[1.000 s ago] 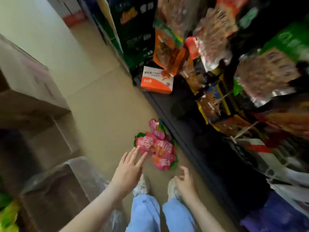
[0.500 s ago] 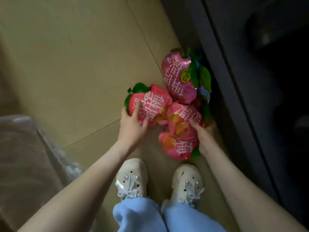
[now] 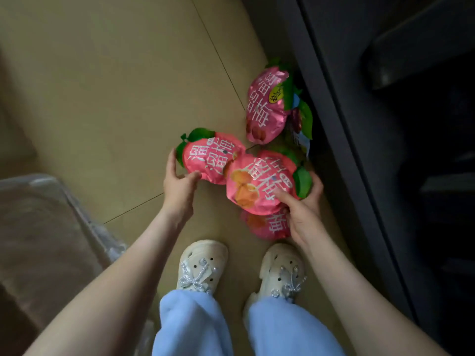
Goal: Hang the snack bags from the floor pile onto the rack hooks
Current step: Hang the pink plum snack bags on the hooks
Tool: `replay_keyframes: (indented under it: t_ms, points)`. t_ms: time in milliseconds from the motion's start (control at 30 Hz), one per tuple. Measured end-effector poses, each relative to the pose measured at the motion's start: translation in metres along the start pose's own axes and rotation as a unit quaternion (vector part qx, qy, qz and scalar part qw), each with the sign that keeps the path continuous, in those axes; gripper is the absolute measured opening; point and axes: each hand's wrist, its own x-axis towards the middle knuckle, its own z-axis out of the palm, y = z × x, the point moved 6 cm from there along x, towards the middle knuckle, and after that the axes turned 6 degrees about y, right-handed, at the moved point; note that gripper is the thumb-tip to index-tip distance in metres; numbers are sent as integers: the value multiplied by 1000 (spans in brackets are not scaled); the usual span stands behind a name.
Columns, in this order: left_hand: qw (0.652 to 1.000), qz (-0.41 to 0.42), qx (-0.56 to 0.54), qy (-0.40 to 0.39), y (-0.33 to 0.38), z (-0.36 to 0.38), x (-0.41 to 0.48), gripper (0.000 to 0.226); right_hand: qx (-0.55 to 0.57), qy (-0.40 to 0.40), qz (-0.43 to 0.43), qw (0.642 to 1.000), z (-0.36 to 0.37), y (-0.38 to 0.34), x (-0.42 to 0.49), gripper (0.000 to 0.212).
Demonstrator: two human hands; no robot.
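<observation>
The head camera looks straight down at a tan tiled floor (image 3: 108, 93), where a small pile of pink, peach-shaped snack bags lies just beside the dark base of the rack (image 3: 341, 140). The rack's hooks are out of sight.

The left hand (image 3: 178, 185) grips the left bag (image 3: 209, 159), the one farthest from the rack base: its fingers (image 3: 170, 160) curl around the bag's outer edge by the green leaf printing, and the thumb presses against the near edge. The right hand (image 3: 302, 201) clasps the middle bag (image 3: 259, 183), thumb on the printed face and fingers wrapped around the green leaf edge on the side toward the rack base. The middle bag overlaps the left bag's edge and lies over a lower bag (image 3: 270, 226), which shows only partly beneath it and the right hand.

A fourth bag (image 3: 264, 106) lies farther from the person, apart from both hands, with its green leaf edge right against the rack base; more packaging peeks out between it and the base, too hidden to identify.

On the side away from the rack base, a plastic-wrapped box (image 3: 48, 227) sits on the floor. Nearest the camera are two cream clogs (image 3: 201, 265) with beaded bows, below light blue trouser legs (image 3: 192, 325).
</observation>
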Motion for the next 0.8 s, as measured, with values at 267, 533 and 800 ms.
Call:
replay_keyframes:
  t_ms: [267,533,800]
  points:
    - [992,45,52,-105,118,-67,-135,75,44,4,-2,999,-18,-84,-156,71]
    - [941,68,24,-330,307,-147,-330,69,146,-15,32,989,-48,-208,-373,56]
    - [869,119,20,-481,425,-162,-525,70,248,-120,-17,961,-110,-281,-546,111]
